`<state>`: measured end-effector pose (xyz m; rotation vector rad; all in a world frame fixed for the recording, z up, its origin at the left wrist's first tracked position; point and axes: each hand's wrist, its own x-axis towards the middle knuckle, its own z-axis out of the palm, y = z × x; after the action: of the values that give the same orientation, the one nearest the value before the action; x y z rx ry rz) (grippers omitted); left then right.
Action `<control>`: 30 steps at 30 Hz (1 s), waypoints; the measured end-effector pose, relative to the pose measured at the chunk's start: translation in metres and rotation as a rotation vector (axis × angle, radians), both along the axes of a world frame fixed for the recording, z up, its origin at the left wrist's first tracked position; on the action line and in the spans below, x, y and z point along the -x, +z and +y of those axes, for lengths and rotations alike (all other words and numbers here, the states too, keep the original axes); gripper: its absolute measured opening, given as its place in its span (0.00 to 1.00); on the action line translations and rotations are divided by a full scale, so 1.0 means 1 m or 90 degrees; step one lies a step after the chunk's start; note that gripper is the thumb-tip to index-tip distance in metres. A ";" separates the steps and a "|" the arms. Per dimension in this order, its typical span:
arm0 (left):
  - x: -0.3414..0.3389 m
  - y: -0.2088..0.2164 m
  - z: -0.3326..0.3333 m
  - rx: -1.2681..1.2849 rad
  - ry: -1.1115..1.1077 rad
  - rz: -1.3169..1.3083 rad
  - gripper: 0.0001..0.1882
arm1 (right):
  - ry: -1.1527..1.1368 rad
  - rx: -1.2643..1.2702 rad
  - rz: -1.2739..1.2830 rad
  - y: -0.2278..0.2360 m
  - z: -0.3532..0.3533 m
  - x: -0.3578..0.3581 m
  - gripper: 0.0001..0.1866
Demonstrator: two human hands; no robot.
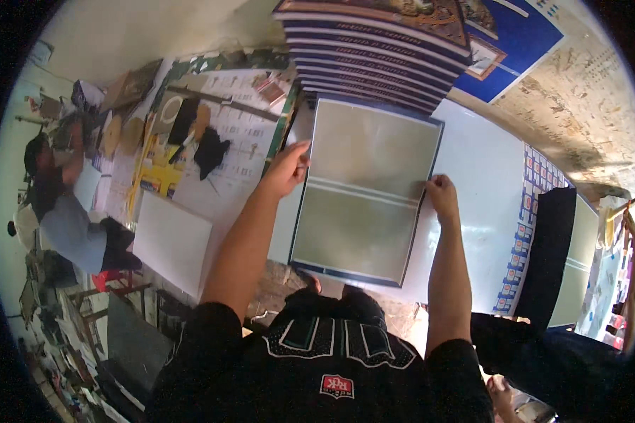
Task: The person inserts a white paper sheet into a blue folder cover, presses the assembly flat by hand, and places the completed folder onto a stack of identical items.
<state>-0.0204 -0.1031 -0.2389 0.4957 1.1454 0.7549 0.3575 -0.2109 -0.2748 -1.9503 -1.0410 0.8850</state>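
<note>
A flat, rectangular cover board (360, 233) lies on the near side of the white table (480, 155), its beige-grey face bordered in dark blue and crossed by two pale stripes. The right hand (442, 196) pinches its right edge; the left hand (286, 171) curls at its left edge, though whether it grips I cannot tell.

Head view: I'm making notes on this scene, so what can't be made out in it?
Head view, hidden: the underside of the panel, by its own upper face; whether the left hand's fingers reach under it, by the panel.
Head view, cut off: the far part of the stack, by the upper edge.
Head view, too small and blurred: what the co-worker is handling.
</note>
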 end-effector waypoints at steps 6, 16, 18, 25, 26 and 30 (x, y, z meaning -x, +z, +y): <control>0.055 0.055 -0.040 -0.401 -0.080 0.311 0.23 | 0.086 -0.072 -0.478 -0.014 -0.017 -0.015 0.22; 0.470 0.055 -0.246 -0.427 0.076 1.138 0.14 | 0.285 -0.231 -0.343 0.049 -0.084 0.187 0.06; 0.454 0.080 -0.250 -0.223 0.079 1.078 0.14 | 0.510 -0.152 -0.384 0.052 -0.090 0.313 0.07; 0.507 0.059 -0.308 -0.385 0.323 1.050 0.27 | 0.979 -0.476 -0.358 0.058 -0.093 0.468 0.37; 0.512 0.054 -0.313 -0.387 0.318 1.044 0.27 | 0.954 -0.500 -0.417 0.050 -0.095 0.469 0.34; 0.550 0.030 -0.353 -0.363 0.226 1.137 0.25 | 1.017 -0.441 -0.456 0.057 -0.104 0.441 0.29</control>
<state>-0.5702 -0.4558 -0.2086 1.6396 2.7153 0.8827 -0.0836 -0.3146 -0.2174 -0.4928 -2.9183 0.3088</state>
